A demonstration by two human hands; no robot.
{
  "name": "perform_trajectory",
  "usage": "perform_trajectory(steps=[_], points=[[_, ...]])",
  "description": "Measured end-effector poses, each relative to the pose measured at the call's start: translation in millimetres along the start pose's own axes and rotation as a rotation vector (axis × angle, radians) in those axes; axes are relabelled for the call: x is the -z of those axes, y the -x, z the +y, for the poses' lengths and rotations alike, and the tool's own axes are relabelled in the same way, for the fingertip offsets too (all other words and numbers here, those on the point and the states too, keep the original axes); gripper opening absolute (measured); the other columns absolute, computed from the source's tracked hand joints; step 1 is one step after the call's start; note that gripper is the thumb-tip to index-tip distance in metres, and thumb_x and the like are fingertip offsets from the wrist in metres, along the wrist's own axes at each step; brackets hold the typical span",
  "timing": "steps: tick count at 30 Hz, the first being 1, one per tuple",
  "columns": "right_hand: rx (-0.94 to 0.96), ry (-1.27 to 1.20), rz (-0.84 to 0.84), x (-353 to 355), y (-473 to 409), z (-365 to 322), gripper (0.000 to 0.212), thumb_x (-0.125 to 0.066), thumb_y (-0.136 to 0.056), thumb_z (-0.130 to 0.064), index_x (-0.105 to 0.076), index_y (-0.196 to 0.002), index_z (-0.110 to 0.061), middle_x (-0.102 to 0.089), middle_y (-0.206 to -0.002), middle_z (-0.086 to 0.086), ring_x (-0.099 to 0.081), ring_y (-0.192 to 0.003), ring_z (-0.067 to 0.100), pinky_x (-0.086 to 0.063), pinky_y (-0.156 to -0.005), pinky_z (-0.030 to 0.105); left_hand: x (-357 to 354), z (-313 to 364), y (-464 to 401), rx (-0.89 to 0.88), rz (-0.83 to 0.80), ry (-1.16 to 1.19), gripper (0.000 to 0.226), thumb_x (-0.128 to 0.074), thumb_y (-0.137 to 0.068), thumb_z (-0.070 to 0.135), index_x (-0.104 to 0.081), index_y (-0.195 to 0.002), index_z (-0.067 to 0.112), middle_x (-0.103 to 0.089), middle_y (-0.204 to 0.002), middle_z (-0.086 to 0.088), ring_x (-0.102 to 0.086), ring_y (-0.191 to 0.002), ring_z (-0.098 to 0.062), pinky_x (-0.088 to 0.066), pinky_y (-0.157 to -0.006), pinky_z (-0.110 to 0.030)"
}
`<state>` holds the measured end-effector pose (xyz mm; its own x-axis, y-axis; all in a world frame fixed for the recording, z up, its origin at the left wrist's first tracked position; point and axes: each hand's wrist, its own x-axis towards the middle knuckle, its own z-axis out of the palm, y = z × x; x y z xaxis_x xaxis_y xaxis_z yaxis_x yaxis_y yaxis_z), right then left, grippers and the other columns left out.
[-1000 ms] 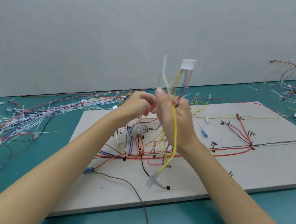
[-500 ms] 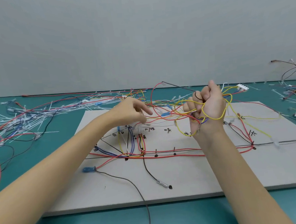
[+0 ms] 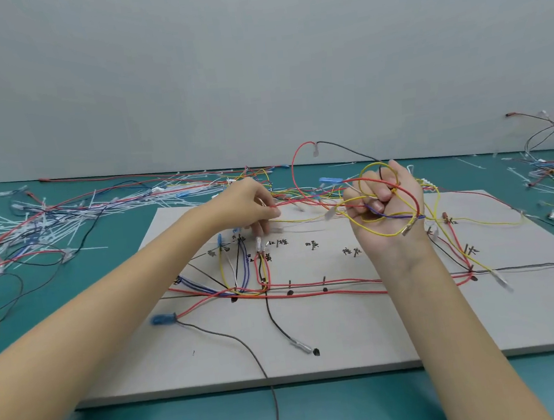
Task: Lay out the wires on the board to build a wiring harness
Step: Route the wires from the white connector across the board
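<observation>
The right hand [image 3: 385, 209] is holding its fingers curled tight around a loose bunch of wires [image 3: 382, 196], yellow, red and blue loops spilling out above and below the fist. The left hand [image 3: 251, 205] is pinching one red wire [image 3: 288, 203] between thumb and fingertip, and that strand is running across from the pinch toward the bundle in the other fist. Both hands are hovering over the far part of the board [image 3: 349, 345], where several wires are already lying along drawn lines between marked points.

These wires are looking light, thin and floppy, so they are likely to spring back into coils and snag on one another rather than slip free cleanly. The metal ends [image 3: 408, 230] dangling below the right fingers are catching points. Pinching a single strand close to its end, just beside the bundle, and drawing it out slowly seems the safest hold.
</observation>
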<state>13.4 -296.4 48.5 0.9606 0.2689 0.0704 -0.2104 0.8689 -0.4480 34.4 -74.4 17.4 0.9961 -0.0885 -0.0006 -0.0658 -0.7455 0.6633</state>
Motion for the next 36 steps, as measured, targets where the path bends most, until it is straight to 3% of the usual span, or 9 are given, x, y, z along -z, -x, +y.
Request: perform_trajectory(steps=[4, 9, 12, 15, 22, 26, 29, 34, 36], points=[[-0.015, -0.004, 0.014, 0, 0, 0, 0.060, -0.031, -0.102, -0.027, -0.036, -0.043, -0.020, -0.028, -0.037, -0.005, -0.024, -0.027, 0.010, -0.019, -0.038, 0.016, 0, -1, -6, 0.002, 0.021, 0.154, 0.014, -0.064, -0.089, 0.008, -0.072, -0.101, 0.011, -0.076, -0.088, -0.005, -0.072, -0.078, -0.015, -0.052, -0.061, -0.018], [-0.023, 0.038, 0.084, -3, 3, 2, 0.047, -0.033, -0.103, -0.028, -0.030, -0.056, -0.020, -0.027, -0.039, -0.005, -0.024, -0.027, 0.009, -0.020, -0.037, 0.014, -7, -4, -26, 0.067, 0.016, 0.201, 0.047, -0.062, -0.086, -0.001, -0.057, -0.130, 0.013, -0.064, -0.124, -0.005, -0.059, -0.114, -0.017, -0.047, -0.099, -0.031], [-0.016, 0.195, 0.142, -9, 6, 9, 0.045, -0.035, -0.103, -0.033, -0.029, -0.060, -0.020, -0.028, -0.041, -0.005, -0.023, -0.028, 0.010, -0.026, -0.034, 0.014, -11, -7, -40, 0.099, 0.044, 0.186, 0.067, -0.057, -0.084, -0.006, -0.038, -0.145, 0.011, -0.051, -0.139, -0.007, -0.050, -0.124, -0.020, -0.043, -0.103, -0.035], [0.060, 0.417, 0.177, -13, 9, 20, 0.044, -0.038, -0.103, -0.034, -0.034, -0.063, -0.017, -0.033, -0.043, -0.003, -0.028, -0.031, 0.012, -0.033, -0.037, 0.016, -8, -15, -48, 0.170, 0.182, 0.226, 0.072, -0.051, -0.088, -0.005, -0.023, -0.152, 0.013, -0.052, -0.116, -0.012, -0.051, -0.104, -0.023, -0.044, -0.088, -0.034], [0.085, 0.600, 0.026, -18, 13, 34, 0.042, -0.043, -0.103, -0.028, -0.049, -0.065, -0.010, -0.051, -0.052, 0.003, -0.047, -0.043, 0.017, -0.042, -0.048, 0.026, 11, -22, -30, 0.208, 0.329, 0.122, 0.053, -0.053, -0.087, 0.005, -0.041, -0.139, 0.011, -0.061, -0.113, -0.019, -0.059, -0.104, -0.032, -0.047, -0.089, -0.041], [0.184, 0.741, -0.056, -19, 17, 39, 0.045, -0.043, -0.103, -0.026, -0.056, -0.064, -0.008, -0.056, -0.051, 0.005, -0.051, -0.041, 0.016, -0.044, -0.044, 0.022, 30, 6, -4, 0.140, 0.417, 0.281, 0.016, -0.050, -0.092, 0.013, -0.065, -0.099, 0.016, -0.067, -0.098, -0.007, -0.061, -0.084, -0.020, -0.048, -0.079, -0.030], [0.323, 0.941, -0.115, -17, 19, 45, 0.044, -0.040, -0.104, -0.025, -0.054, -0.066, -0.008, -0.053, -0.050, 0.002, -0.050, -0.042, 0.013, -0.042, -0.044, 0.022, 35, 36, 26, 0.064, 0.337, 0.599, 0.021, -0.051, -0.095, 0.021, -0.069, -0.086, 0.018, -0.071, -0.079, 0.003, -0.063, -0.066, -0.009, -0.045, -0.066, -0.024], [0.639, 1.417, -0.282, -16, 32, 56, 0.036, -0.040, -0.100, -0.036, -0.046, -0.065, -0.027, -0.042, -0.057, -0.010, -0.039, -0.058, 0.025, -0.039, -0.056, 0.041, 27, 83, 66, -0.162, 0.227, 0.678, 0.030, -0.049, -0.098, 0.032, -0.070, -0.082, 0.018, -0.068, -0.075, 0.003, -0.059, -0.066, -0.010, -0.046, -0.067, -0.024], [0.748, 1.571, -0.315, -17, 37, 60, 0.034, -0.038, -0.100, -0.031, -0.051, -0.073, -0.017, -0.050, -0.062, -0.002, -0.045, -0.060, 0.030, -0.040, -0.056, 0.045, 23, 100, 78, -0.241, 0.224, 0.708, 0.037, -0.050, -0.096, 0.040, -0.070, -0.072, 0.020, -0.061, -0.068, 0.003, -0.054, -0.062, -0.014, -0.045, -0.061, -0.023]])
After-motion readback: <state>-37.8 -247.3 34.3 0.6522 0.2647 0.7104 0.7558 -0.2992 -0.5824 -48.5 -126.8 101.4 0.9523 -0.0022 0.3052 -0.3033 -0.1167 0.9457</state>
